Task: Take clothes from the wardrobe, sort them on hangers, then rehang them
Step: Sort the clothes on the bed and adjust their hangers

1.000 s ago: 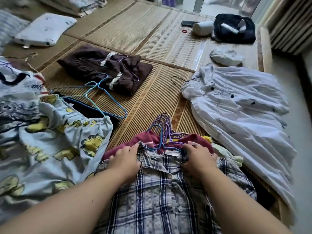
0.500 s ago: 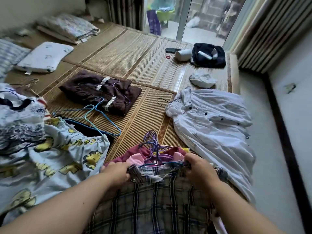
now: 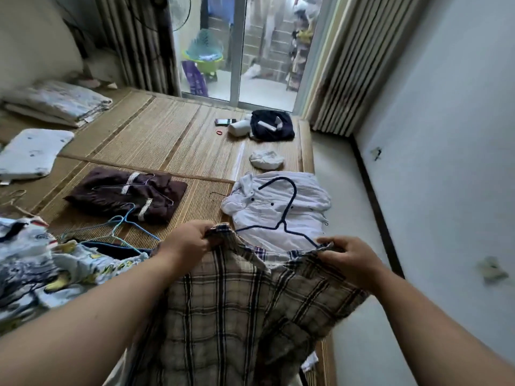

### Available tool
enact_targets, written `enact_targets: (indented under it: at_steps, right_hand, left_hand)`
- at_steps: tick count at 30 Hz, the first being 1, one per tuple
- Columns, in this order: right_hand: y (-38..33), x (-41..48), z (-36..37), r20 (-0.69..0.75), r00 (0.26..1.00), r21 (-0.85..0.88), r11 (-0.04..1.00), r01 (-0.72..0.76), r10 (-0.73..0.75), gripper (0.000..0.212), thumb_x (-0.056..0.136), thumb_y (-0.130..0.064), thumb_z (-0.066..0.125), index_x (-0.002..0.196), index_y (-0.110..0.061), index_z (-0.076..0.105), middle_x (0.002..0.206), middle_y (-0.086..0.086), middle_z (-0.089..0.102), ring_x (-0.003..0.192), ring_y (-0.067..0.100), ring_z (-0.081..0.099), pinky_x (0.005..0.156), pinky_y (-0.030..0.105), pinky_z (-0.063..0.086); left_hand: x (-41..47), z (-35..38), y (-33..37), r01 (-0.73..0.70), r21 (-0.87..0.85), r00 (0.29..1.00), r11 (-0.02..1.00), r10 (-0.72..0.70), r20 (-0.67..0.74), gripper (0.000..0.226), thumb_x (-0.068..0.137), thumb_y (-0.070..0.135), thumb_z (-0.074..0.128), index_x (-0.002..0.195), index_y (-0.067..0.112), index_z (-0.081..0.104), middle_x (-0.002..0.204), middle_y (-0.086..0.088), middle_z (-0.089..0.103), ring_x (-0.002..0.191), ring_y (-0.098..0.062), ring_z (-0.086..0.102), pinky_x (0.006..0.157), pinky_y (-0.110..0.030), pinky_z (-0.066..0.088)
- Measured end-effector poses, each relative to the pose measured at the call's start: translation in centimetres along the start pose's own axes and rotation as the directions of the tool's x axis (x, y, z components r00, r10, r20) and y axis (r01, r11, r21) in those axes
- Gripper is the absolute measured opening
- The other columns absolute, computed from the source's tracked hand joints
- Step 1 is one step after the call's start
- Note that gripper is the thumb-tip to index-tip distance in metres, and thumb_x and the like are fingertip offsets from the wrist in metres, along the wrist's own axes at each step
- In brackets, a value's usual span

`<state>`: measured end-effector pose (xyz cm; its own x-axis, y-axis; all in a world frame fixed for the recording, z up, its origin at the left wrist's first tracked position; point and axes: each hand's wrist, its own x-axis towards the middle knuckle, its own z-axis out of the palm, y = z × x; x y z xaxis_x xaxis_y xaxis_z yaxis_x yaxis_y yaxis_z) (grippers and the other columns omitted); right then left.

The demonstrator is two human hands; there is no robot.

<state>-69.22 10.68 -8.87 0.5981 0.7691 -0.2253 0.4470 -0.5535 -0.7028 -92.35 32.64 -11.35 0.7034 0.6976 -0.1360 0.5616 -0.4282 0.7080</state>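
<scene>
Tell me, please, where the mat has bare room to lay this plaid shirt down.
Widest free patch: the mat behind the brown garment, bordered by the pillow and the phone. A narrower strip lies between the brown garment and the white shirt. The near left is crowded with blue hangers and printed clothes.

You show two bare forearms (image 3: 97, 316), uncovered as far as they can be seen; your left grip (image 3: 185, 243) and right grip (image 3: 348, 257) are bare as well.

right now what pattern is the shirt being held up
Plaid shirt, beige with dark lines; head view.
</scene>
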Motion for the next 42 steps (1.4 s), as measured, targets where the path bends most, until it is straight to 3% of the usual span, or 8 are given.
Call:
enact_targets:
  at_steps: [3, 6, 13, 19, 25, 31, 36, 42]
  right_hand:
    - [0.3, -1.8, -4.8, -0.145, 0.989, 0.114, 0.994, 0.005, 0.011, 0.014, 0.077, -0.010, 0.074, 0.087, -0.019, 0.074, 0.075, -0.010, 0.072, 0.066, 0.000, 0.064, 0.066, 0.012, 0.048]
    - [1.4, -2.9, -9.7, -0.253, 0.967, 0.138, 0.988, 0.066, -0.029, 0.012, 0.078, -0.008, 0.073, 0.082, -0.020, 0.073, 0.077, -0.005, 0.073, 0.068, 0.004, 0.064, 0.067, 0.017, 0.049]
    - [10.3, -3.5, -22.6, -0.461, 0.874, 0.076, 0.975, 0.210, -0.152, 0.016, 0.079, -0.007, 0.072, 0.090, -0.019, 0.071, 0.079, -0.010, 0.068, 0.063, -0.017, 0.057, 0.064, -0.002, 0.040]
    - [19.2, -1.0, -35.1, -0.417, 0.880, 0.000, 0.968, 0.251, -0.228, 0.017, 0.078, -0.011, 0.073, 0.090, -0.023, 0.072, 0.087, -0.004, 0.071, 0.084, 0.012, 0.065, 0.084, 0.021, 0.047]
    - [23.9, 2.8, -41.9, -0.409, 0.865, -0.079, 0.955, 0.285, -0.292, 0.017, 0.078, -0.009, 0.073, 0.092, -0.018, 0.073, 0.092, -0.001, 0.071, 0.090, 0.015, 0.064, 0.087, 0.022, 0.046]
    - [24.5, 10.7, -43.3, -0.295, 0.876, -0.266, 0.913, 0.309, -0.382, 0.033, 0.084, -0.008, 0.066, 0.117, -0.010, 0.066, 0.115, 0.013, 0.064, 0.109, 0.027, 0.057, 0.091, 0.020, 0.035]
    - [22.1, 19.1, -41.6, -0.161, 0.887, -0.365, 0.861, 0.353, -0.432, 0.024, 0.087, -0.011, 0.063, 0.110, -0.009, 0.069, 0.109, 0.015, 0.065, 0.104, 0.030, 0.056, 0.092, 0.032, 0.040]
    - [17.4, 31.5, -36.9, -0.071, 0.871, -0.341, 0.833, 0.437, -0.486, 0.021, 0.086, -0.013, 0.065, 0.106, -0.012, 0.070, 0.096, 0.006, 0.060, 0.095, 0.026, 0.057, 0.082, 0.023, 0.039]
  left_hand:
    - [0.0, 0.1, 5.7, -0.067, -0.015, 0.997, 0.998, 0.066, -0.042, 0.028, 0.087, 0.034, 0.063, 0.059, 0.038, 0.059, 0.045, 0.012, 0.051, 0.052, -0.015, 0.047, 0.054, -0.030, 0.034]
    - [0.8, 1.3, 11.0, -0.123, -0.023, 0.991, 0.992, 0.122, -0.050, 0.021, 0.086, 0.034, 0.064, 0.065, 0.029, 0.061, 0.053, 0.007, 0.058, 0.052, -0.017, 0.052, 0.055, -0.034, 0.040]
    - [3.3, 9.9, 24.3, -0.259, 0.028, 0.966, 0.965, 0.260, -0.008, 0.024, 0.086, 0.025, 0.065, 0.065, 0.026, 0.054, 0.046, 0.012, 0.051, 0.038, 0.001, 0.043, 0.041, -0.014, 0.030]
    - [5.3, 21.7, 33.1, -0.197, -0.047, 0.980, 0.979, 0.197, -0.002, 0.006, 0.079, 0.037, 0.064, 0.078, 0.031, 0.062, 0.061, 0.014, 0.061, 0.056, -0.002, 0.051, 0.058, -0.027, 0.042]
    - [7.8, 28.1, 38.7, -0.101, -0.162, 0.995, 0.982, 0.100, -0.012, 0.038, 0.082, 0.047, 0.046, 0.080, 0.015, 0.066, 0.072, 0.003, 0.063, 0.069, -0.014, 0.053, 0.071, -0.035, 0.045]
    - [11.7, 30.8, 38.6, 0.020, -0.141, 0.995, 0.990, -0.033, -0.092, 0.024, 0.095, 0.028, 0.051, 0.077, 0.021, 0.064, 0.073, -0.003, 0.067, 0.074, -0.024, 0.060, 0.069, -0.036, 0.044]
    - [15.7, 30.3, 36.6, 0.097, -0.177, 0.983, 0.979, -0.122, -0.140, 0.018, 0.094, 0.025, 0.051, 0.081, 0.022, 0.063, 0.083, -0.010, 0.070, 0.082, -0.027, 0.063, 0.073, -0.035, 0.047]
    - [24.3, 26.2, 31.3, 0.159, -0.271, 0.959, 0.949, -0.214, -0.185, 0.024, 0.084, 0.037, 0.050, 0.085, 0.021, 0.067, 0.086, -0.002, 0.072, 0.084, -0.021, 0.064, 0.075, -0.031, 0.047]
